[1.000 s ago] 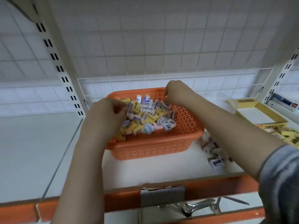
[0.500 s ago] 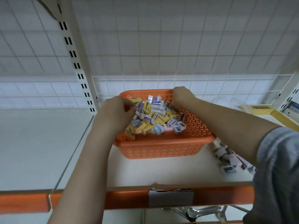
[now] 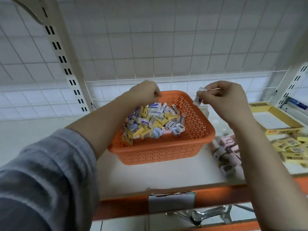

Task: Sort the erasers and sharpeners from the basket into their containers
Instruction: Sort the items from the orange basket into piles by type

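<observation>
A white shelf (image 3: 158, 174) with an orange front edge runs under both of the person's arms. On it, below and between the two hands, sits the orange perforated basket (image 3: 160, 152), still holding a heap of erasers and sharpeners (image 3: 153, 122) in yellow, white, blue and pink wrappers.

Off to the right of the right hand and lower down lies an open yellow box (image 3: 273, 114), and nearer than it a spread of yellow erasers (image 3: 290, 147). Directly beneath the right forearm is a loose pile of pink and white sharpeners (image 3: 225, 150) on the shelf, just beside the basket's right wall.

The left hand (image 3: 143, 93) hangs over the basket's far left corner, fingers curled downward toward the heap; whether it pinches a piece I cannot tell, since its fingertips are hidden.

The right hand (image 3: 223, 97) is raised above the basket's far right corner, its fingers closed around a couple of small white pieces (image 3: 199, 95), one poking out above the fingertips and one below. They are too blurred to tell eraser from sharpener.
</observation>
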{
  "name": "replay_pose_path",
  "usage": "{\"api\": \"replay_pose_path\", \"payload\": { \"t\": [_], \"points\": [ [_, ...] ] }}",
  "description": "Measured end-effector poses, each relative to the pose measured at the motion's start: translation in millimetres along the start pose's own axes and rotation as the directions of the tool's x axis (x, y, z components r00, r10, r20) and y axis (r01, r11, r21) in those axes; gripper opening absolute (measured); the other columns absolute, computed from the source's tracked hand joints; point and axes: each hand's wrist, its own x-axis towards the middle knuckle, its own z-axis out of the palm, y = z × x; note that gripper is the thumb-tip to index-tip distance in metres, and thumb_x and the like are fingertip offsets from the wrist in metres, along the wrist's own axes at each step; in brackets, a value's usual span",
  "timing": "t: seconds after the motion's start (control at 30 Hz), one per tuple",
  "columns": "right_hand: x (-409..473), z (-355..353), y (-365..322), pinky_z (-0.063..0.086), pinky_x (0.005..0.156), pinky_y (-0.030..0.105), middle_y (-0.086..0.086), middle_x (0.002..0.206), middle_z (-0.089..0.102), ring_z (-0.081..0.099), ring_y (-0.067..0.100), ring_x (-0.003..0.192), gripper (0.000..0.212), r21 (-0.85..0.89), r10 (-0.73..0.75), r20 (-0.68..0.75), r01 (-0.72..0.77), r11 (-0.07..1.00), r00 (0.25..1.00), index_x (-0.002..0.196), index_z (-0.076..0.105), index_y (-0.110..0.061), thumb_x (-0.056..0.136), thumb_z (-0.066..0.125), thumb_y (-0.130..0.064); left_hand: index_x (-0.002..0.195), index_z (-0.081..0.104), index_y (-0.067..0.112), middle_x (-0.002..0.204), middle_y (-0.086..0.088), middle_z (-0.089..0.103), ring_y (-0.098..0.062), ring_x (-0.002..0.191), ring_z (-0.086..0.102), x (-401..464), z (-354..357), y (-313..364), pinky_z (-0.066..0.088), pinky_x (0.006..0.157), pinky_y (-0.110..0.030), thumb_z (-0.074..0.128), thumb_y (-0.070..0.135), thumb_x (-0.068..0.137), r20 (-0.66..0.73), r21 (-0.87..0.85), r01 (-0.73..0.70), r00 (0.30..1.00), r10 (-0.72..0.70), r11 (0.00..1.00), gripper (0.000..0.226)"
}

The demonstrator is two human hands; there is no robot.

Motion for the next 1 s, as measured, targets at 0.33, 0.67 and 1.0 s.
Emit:
{"api": "replay_pose_path", "payload": {
  "t": [0.33,0.67,1.0],
  "points": [
    [-42,-21,19,0.037,0.05,0.005,0.005,0.065,0.066,0.053,-0.003,0.049,0.016,0.16,0.073,-0.099,-0.057,0.986,0.992,0.09,0.065,-0.003,0.082,0.072,-0.015,0.106,0.07,0.019,0.108,0.001,0.067,-0.018,0.097,0.061,28,21,-1,0.045,0.07,-0.029,0.067,0.022,0.084,0.092,0.202,-0.035,0.996,0.017,0.979,0.022],
    [-53,-11,13,0.04,0.054,0.008,0.005,0.065,0.063,0.058,0.004,0.059,0.012,0.239,0.069,-0.07,-0.05,0.97,0.995,0.088,0.066,-0.006,0.081,0.072,-0.014,0.093,0.069,0.023,0.094,0.008,0.066,-0.012,0.086,0.06,7,9,6,0.04,0.066,-0.026,0.067,0.039,0.083,-0.101,-0.002,0.058,0.993,-0.058,0.998,0.019],
    [-59,-16,8,0.039,0.051,0.007,-0.009,0.054,0.064,0.058,-0.001,0.054,0.009,0.281,0.075,-0.132,-0.035,0.959,0.988,0.085,0.064,-0.011,0.081,0.072,-0.013,0.088,0.069,0.02,0.073,0.008,0.066,0.001,0.067,0.061,-64,-23,36,0.043,0.057,-0.009,0.069,0.029,0.083,-0.265,-0.543,-0.01,0.951,-0.16,0.84,0.01]
  ]
}}
